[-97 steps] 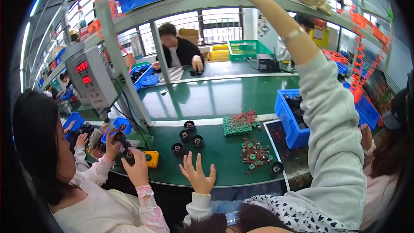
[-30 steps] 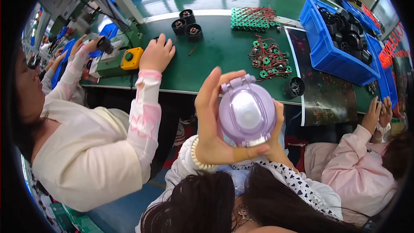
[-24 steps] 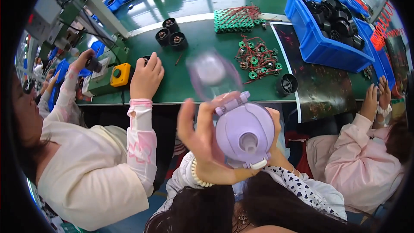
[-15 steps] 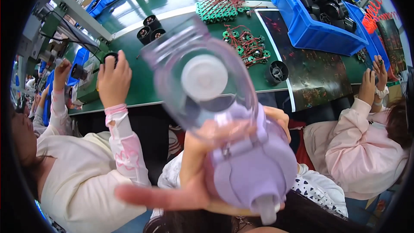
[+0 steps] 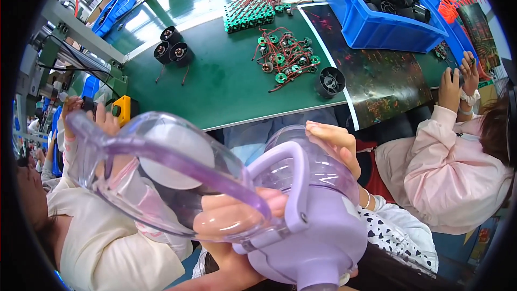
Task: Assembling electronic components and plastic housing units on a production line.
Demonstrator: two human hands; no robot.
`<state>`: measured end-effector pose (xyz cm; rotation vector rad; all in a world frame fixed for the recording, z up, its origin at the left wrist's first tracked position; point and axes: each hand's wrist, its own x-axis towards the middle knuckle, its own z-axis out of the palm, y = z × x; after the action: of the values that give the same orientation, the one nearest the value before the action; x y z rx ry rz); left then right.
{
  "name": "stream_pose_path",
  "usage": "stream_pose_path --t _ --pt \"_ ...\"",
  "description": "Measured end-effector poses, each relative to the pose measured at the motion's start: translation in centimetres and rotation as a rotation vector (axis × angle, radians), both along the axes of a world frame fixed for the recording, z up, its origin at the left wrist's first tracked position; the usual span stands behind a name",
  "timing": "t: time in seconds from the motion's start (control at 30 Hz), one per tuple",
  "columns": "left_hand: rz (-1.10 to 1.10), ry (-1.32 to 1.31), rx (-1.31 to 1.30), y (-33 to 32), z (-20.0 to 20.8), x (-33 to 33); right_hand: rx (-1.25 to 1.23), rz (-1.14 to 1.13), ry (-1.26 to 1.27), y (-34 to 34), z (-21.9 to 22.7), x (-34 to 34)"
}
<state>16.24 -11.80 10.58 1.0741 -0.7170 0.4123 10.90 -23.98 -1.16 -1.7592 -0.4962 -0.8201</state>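
Observation:
A pale purple drink bottle (image 5: 323,226) is tilted close to me, its spout toward the lower edge. Its clear flip-up cover (image 5: 186,160) stands swung open to the left, with a white disc (image 5: 177,156) on it. My left hand (image 5: 229,250) is closed around the neck beneath the cover; its fingers show through the clear plastic. My right hand (image 5: 339,145) is wrapped around the see-through body from the right. A carrying loop (image 5: 299,183) stands up between body and cover.
On the green bench (image 5: 215,94) lie green-ended parts with red wires (image 5: 288,56), a bundle of the same (image 5: 250,13) and black round housings (image 5: 180,52). A blue bin (image 5: 371,27) holds more housings. One co-worker (image 5: 113,221) sits left, beside a yellow switch box (image 5: 123,109); another (image 5: 431,172) sits right.
The bottle has tipped and turned, its cover swinging left and lower. My left fingers have curled in from being stretched out. My right hand shows more along the body. The view has shifted.

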Motion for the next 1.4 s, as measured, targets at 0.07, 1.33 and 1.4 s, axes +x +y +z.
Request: stream_pose_path --t 0.07,1.33,1.4 --pt "0.012 0.020 0.004 0.2 -0.8 -0.1 0.014 0.014 -0.005 0.1 -0.2 0.1" --pt "0.265 0.387 0.069 3.2 -1.1 -4.9 0.031 0.038 0.068 -0.3 0.1 -0.2" --pt "0.275 0.409 0.073 3.4 -1.0 -5.0 0.029 0.031 0.090 -0.5 0.0 -0.2"
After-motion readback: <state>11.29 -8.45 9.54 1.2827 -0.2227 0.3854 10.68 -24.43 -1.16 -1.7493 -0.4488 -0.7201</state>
